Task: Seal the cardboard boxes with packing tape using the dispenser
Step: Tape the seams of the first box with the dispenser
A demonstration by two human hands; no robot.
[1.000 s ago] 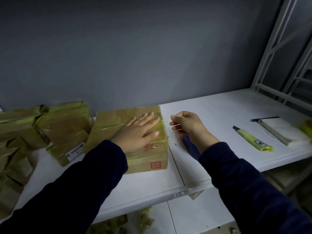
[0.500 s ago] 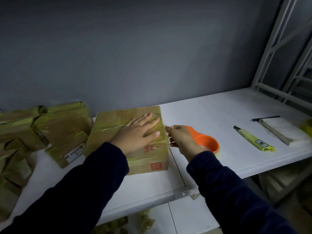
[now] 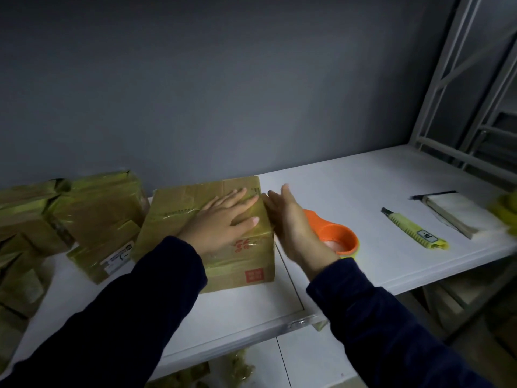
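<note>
A taped cardboard box (image 3: 179, 219) with red print sits on the white shelf (image 3: 349, 186) near the wall. My left hand (image 3: 223, 219) lies flat on the box top, fingers straight. My right hand (image 3: 291, 219) is held edge-on with straight fingers against the box's right side, at the top corner. Just right of that hand the orange tape dispenser (image 3: 337, 236) lies on the shelf, with no hand on it.
Several taped boxes (image 3: 92, 208) are stacked at the left against the wall. A yellow utility knife (image 3: 414, 232) and a white pad (image 3: 458, 214) lie at the right. A metal rack frame (image 3: 461, 107) rises at the far right. A lower shelf shows below.
My right hand set the orange dispenser down on the shelf, let it go and opened flat against the box's right side. My left hand stayed on the box top.
</note>
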